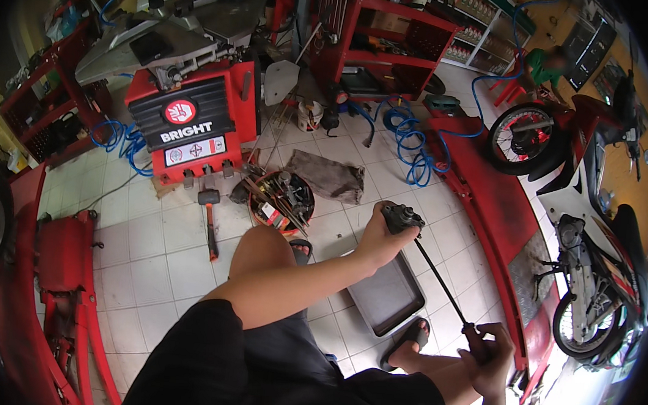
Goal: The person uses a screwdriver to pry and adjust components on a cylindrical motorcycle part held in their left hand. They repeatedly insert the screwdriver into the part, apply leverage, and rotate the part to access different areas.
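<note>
Dark metal part [401, 218] is clasped in the left hand [380, 243], toward eleven o'clock from the right hand [494, 360], which grips a long screwdriver [441, 281] pointing along this same line.

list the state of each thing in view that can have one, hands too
Left hand: closed around the dark metal part
Dark metal part: held up, off the floor
Right hand: gripping the screwdriver's handle
Screwdriver: held slanted, tip at the part; contact unclear
Tray: on the floor, open side up
Hammer: lying on the tiles
Tub: heaped with tools
Cloth: spread, stained
Blue hose: loosely coiled
</note>
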